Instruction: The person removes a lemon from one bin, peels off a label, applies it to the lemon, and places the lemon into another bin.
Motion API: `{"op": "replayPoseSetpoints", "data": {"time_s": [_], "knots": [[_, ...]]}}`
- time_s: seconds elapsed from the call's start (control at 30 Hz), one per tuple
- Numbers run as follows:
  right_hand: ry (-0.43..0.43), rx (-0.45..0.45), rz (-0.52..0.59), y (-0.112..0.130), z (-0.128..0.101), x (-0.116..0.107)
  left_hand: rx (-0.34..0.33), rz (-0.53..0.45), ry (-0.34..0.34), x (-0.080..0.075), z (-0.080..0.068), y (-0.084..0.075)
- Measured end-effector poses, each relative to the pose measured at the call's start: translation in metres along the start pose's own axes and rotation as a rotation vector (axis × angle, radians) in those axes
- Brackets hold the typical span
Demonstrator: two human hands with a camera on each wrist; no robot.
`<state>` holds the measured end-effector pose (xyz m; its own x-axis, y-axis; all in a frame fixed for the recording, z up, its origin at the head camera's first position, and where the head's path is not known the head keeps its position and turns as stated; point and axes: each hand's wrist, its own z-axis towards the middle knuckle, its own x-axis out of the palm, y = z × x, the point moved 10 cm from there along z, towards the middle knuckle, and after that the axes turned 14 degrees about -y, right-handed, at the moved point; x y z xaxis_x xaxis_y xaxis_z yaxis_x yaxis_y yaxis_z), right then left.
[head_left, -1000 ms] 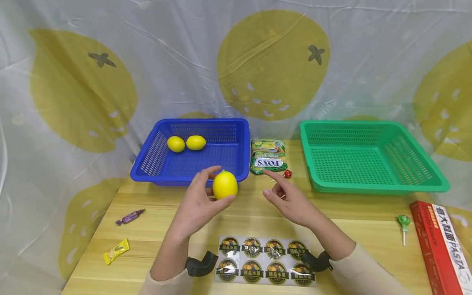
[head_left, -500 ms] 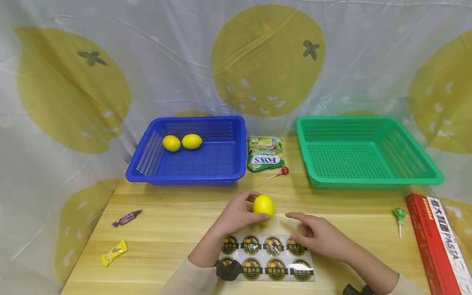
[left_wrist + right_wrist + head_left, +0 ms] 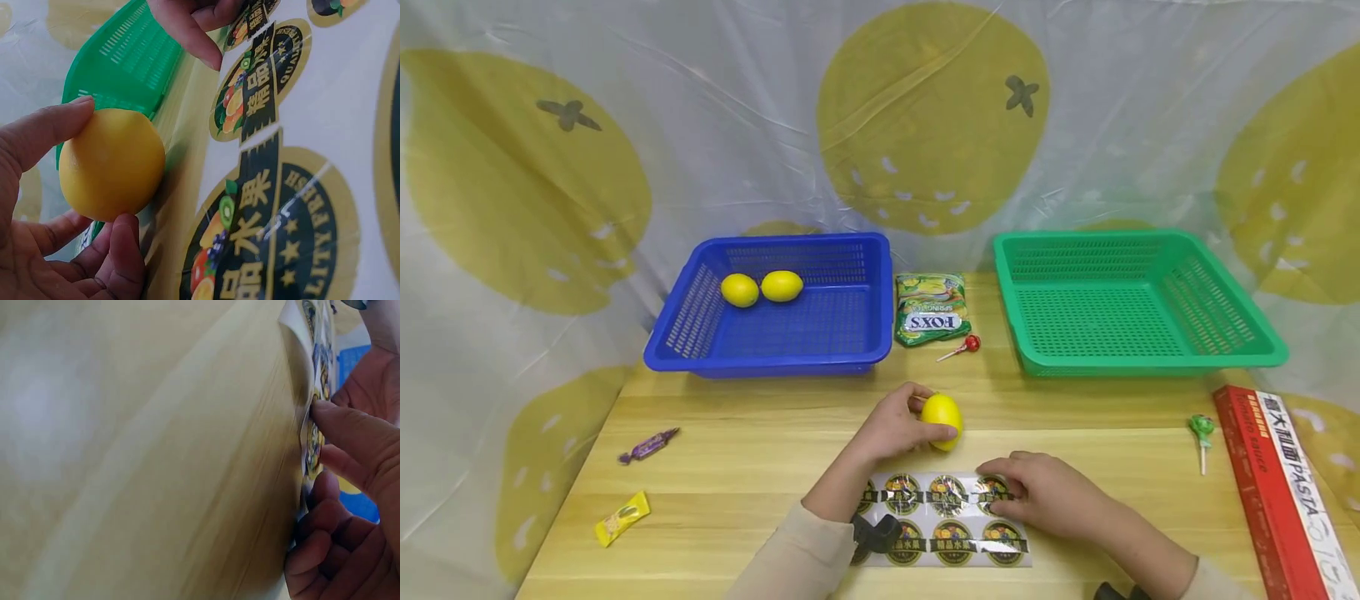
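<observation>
My left hand [image 3: 891, 429] grips a yellow lemon [image 3: 942, 421] between thumb and fingers, just beyond the sticker sheet [image 3: 951, 518]. From the left wrist view, the lemon [image 3: 112, 165] shows close over the wood, with fingertips on opposite sides. My right hand [image 3: 1056, 496] is at the sheet's upper right corner, over a round fruit label with gold and black print. Its thumb [image 3: 350, 428] touches the sheet's edge in the right wrist view, index fingertip near the same label, other fingers bent below. The sheet's corner bends up from the table there.
Two lemons [image 3: 760, 289] lie in the blue basket [image 3: 767, 367]; a green basket [image 3: 1150, 367] stands right. Between them are a candy bag [image 3: 931, 308] and red lollipop [image 3: 972, 342]. Wrapped candies [image 3: 622, 518] lie left; a green lollipop [image 3: 1202, 427] and red pasta box [image 3: 1273, 483] right.
My left hand has brought the lemon from in front of the blue basket down and right toward the sheet. My right hand has moved down onto the sheet's upper right label.
</observation>
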<state>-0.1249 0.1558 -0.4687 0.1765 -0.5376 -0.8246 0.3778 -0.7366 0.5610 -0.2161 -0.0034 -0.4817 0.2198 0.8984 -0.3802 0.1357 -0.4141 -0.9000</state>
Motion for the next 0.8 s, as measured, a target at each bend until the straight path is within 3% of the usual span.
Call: {"op": "replayPoseSetpoints", "data": {"time_s": [0.3,0.37,0.47,0.6,0.73,0.8], "knots": [[0.009,-0.006,-0.007,-0.002,0.001,0.002,0.004,0.040,0.020,-0.004,-0.002,0.003],[0.013,-0.009,-0.004,-0.001,0.001,0.003,0.020,0.091,0.034,-0.010,-0.007,0.004],[0.012,-0.017,0.003,-0.001,0.001,0.005,0.100,0.220,0.058,-0.023,-0.015,0.005],[0.010,-0.017,0.018,-0.002,0.001,0.008,0.196,0.302,0.178,-0.030,-0.032,0.007],[-0.001,0.007,0.031,-0.006,0.001,0.005,0.201,0.297,0.372,-0.020,-0.053,0.017],[-0.007,0.010,0.035,-0.006,0.002,0.003,0.222,0.319,0.416,-0.017,-0.059,0.020]]}}
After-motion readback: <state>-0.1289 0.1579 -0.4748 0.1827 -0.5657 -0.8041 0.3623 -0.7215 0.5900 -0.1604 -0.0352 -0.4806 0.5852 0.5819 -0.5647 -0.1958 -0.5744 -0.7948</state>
